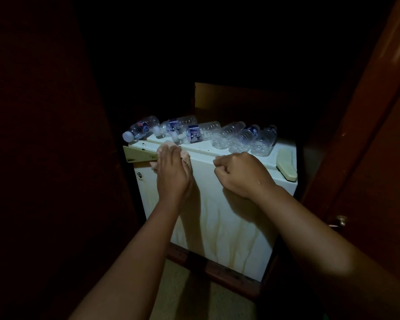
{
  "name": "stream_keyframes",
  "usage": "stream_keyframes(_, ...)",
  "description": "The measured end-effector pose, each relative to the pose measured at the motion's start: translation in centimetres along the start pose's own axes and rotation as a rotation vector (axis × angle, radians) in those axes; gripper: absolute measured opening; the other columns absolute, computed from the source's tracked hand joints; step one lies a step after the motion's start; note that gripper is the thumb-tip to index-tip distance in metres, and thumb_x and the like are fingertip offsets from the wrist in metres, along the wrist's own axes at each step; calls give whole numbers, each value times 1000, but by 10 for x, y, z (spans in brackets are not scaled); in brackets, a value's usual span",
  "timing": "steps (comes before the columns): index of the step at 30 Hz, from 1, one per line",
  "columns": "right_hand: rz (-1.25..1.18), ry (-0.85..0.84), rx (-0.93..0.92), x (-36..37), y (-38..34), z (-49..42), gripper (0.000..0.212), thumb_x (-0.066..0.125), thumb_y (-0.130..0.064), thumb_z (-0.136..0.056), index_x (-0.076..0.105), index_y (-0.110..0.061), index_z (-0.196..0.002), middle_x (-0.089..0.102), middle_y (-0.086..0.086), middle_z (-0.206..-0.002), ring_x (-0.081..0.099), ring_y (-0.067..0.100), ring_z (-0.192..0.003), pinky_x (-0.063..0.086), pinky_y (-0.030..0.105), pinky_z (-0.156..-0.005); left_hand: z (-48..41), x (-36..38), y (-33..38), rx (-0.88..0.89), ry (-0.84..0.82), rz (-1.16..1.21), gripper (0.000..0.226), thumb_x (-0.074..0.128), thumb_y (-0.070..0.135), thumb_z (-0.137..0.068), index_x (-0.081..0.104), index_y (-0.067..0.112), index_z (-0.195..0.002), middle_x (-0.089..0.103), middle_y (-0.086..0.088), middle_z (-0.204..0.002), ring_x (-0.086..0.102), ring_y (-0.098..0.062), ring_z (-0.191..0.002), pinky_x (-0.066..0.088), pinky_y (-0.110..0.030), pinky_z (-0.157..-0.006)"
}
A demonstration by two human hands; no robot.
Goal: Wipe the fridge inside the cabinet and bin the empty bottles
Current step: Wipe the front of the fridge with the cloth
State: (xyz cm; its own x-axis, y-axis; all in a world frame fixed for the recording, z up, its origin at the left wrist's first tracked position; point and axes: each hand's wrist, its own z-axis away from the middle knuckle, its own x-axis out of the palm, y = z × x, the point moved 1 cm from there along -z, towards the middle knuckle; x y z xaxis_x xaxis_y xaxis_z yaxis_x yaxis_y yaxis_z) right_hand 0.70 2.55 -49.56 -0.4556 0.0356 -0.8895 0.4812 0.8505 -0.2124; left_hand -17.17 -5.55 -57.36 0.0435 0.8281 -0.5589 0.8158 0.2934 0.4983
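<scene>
Dark wooden cabinet walls [44,135] surround a small white stained fridge [217,215]. Left hand [172,174] presses a pale crumpled cloth [171,146] against its top front edge; right hand [238,176] rests clenched beside. Six clear plastic bottles [194,131] lie on top, blue labels unreadable.

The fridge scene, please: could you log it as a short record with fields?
fridge: white mini fridge, door shut, brown streaks down front
bottles: six clear plastic bottles lying on top
left hand: pressing a pale cloth at the door's top edge
right hand: fisted, resting on the top edge
door knob: at right
</scene>
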Motion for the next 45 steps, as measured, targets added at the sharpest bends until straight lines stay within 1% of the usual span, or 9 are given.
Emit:
stream_keyframes(8,-159,24,25,-9,-2,7,51,38,-37,-86,79,-15,-107,78,11,-109,68,34,-103,57,47,-87,12,3,45,226,-90,8,50,33,29,-104,61,0,-133,63,-21,-133,52,-36,-134,33,-51,-121)
stream_keyframes(13,-209,104,61,-2,3,9,45,39,-31,-90,78,-10,-100,77,12,-101,66,31,-90,56,45,-79,-18,-3,60,296,-315,-146,56,17,33,-105,66,8,-114,69,-12,-113,60,-29,-113,33,-43,-116)
stream_keyframes(15,-240,165,90,1,4,9,52,34,-36,-87,76,-7,-96,76,12,-99,66,32,-90,55,45,-79,-24,-7,67,254,-363,-122,56,16,33,-104,65,7,-114,67,-14,-117,61,-31,-115,36,-43,-113)
stream_keyframes(18,-278,204,123,5,6,9,45,38,-31,-88,75,-8,-96,77,10,-100,67,31,-93,56,45,-79,-25,-7,59,38,-283,-70,48,30,35,-109,64,5,-125,53,-16,-135,58,-32,-117,48,-45,-101)
stream_keyframes(23,-320,218,99,7,11,10,43,37,-32,-88,75,-11,-94,77,6,-98,69,29,-93,57,46,-81,-16,-2,49,58,-158,-142,70,18,50,-101,73,8,-106,66,-11,-110,57,-32,-113,39,-45,-110)
stream_keyframes(29,-373,227,82,3,13,11,43,39,-28,-89,77,-11,-96,77,5,-97,69,25,-92,56,46,-84,-22,-16,54,325,-288,-268,67,16,46,-96,66,21,-133,67,-1,-136,44,-20,-143,-6,-48,-128)
stream_keyframes(34,-399,230,83,1,13,12,42,39,-28,-88,77,-13,-94,77,4,-94,68,23,-89,56,44,-82,-14,-23,47,382,-388,-177,73,13,47,-93,49,23,-151,51,-3,-155,35,-25,-150,14,-43,-127)
stream_keyframes(41,-445,246,95,-2,11,13,51,33,-38,-85,77,-14,-92,77,2,-92,70,22,-90,57,45,-82,-22,-24,48,357,-421,-162,69,16,46,-97,49,22,-152,49,-6,-157,37,-23,-149,21,-40,-125)
stream_keyframes(45,-439,257,92,-3,12,16,44,37,-34,-86,76,-14,-94,76,3,-92,69,23,-89,57,46,-80,-9,-16,45,348,-349,-205,63,28,62,-105,48,24,-151,50,-5,-155,35,-25,-149,20,-44,-125)
